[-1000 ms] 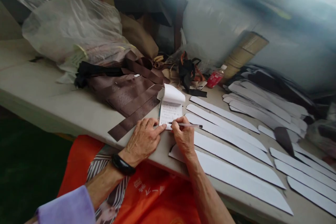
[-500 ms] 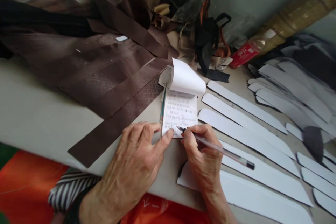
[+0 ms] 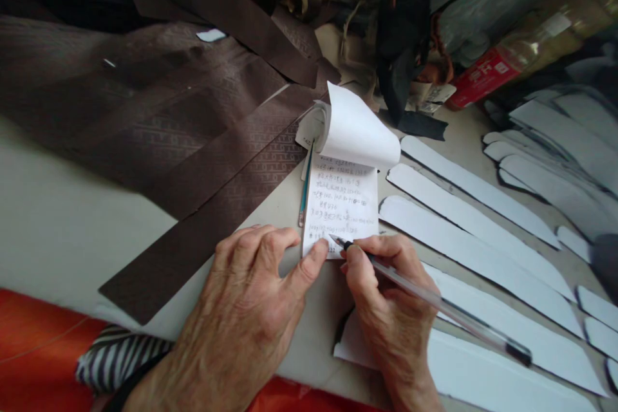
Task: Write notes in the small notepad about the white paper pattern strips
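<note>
A small notepad (image 3: 340, 196), its upper pages curled over the top, lies on the table with handwritten lines on the open page. My left hand (image 3: 258, 299) rests palm down at its lower left. The thumb presses on the page's bottom edge, while the fingers lie bent on the table, apart from the thumb. In my right hand (image 3: 396, 296) a clear pen (image 3: 451, 312) with a black grip and end is pinched between thumb and fingers. Its tip is at the lower written lines, touching or just over the paper. A thin teal pencil-like stick (image 3: 305, 190) lies along the pad's left edge.
Dark brown patterned sheet material (image 3: 193, 141) and strips spread over the left. Long white pieces with dark edges (image 3: 473, 251) lie in rows at right, beside a stack of more pieces (image 3: 545, 148). Behind are a red-labelled bottle (image 3: 492, 74) and a black strapped item (image 3: 403, 45).
The view has come closer, so the pad and hands look larger. The pen tip stays near the same lower lines, and my left thumb still holds down the page's bottom edge.
</note>
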`<state>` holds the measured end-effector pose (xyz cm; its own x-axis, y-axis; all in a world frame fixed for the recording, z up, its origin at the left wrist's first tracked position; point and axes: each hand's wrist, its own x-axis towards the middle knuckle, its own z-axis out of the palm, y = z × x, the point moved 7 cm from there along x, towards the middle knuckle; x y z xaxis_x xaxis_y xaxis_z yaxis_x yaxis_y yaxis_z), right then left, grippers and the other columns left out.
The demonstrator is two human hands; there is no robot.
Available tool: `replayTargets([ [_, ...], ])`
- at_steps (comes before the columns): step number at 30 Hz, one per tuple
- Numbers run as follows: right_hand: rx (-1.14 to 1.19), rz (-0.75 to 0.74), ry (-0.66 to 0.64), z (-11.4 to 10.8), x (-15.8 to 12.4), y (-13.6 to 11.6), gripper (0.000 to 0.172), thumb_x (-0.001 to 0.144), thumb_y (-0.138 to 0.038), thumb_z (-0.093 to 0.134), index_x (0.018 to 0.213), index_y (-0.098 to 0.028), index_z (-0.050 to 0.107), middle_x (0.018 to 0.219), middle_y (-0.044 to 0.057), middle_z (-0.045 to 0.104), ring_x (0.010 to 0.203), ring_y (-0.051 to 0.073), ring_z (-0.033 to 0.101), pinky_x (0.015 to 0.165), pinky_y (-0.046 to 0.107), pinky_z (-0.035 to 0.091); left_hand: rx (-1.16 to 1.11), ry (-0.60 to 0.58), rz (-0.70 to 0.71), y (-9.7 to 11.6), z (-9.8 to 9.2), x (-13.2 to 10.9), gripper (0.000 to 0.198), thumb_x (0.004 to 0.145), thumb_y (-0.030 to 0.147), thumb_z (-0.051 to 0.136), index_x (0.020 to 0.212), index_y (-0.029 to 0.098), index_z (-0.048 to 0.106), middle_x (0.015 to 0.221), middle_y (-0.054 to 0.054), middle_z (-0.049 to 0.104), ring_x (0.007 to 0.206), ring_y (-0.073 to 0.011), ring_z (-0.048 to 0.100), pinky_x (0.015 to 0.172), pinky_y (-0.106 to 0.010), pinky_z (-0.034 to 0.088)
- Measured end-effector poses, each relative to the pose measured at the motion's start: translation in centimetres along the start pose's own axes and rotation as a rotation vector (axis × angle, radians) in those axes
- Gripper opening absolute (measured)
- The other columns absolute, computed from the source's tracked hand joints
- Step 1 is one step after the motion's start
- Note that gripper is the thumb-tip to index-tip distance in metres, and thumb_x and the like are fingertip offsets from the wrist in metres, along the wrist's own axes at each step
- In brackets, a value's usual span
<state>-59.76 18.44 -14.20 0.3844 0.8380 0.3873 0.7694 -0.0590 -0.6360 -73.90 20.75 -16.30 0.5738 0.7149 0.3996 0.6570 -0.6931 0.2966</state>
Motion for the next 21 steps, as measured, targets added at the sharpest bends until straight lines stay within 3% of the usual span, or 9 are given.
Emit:
replayTargets([
  [21,-0.036,-0.029,-0.003,0.11,0.01,-0.2,0.007,0.082,-0.019,0.059,0.077,-0.023,0.056,0.06,-0.006,0.063,0.045,0.008,0.058,0.045,0.016,0.045,-0.009,-0.016,-0.001,0.05,-0.1,-0.05,0.038,0.092,0.014,0.045,0.129,0.022,0.053,0.109,-0.01,0.053,0.101,-0.0264,0.05,0.083,-0.047,0.046],
])
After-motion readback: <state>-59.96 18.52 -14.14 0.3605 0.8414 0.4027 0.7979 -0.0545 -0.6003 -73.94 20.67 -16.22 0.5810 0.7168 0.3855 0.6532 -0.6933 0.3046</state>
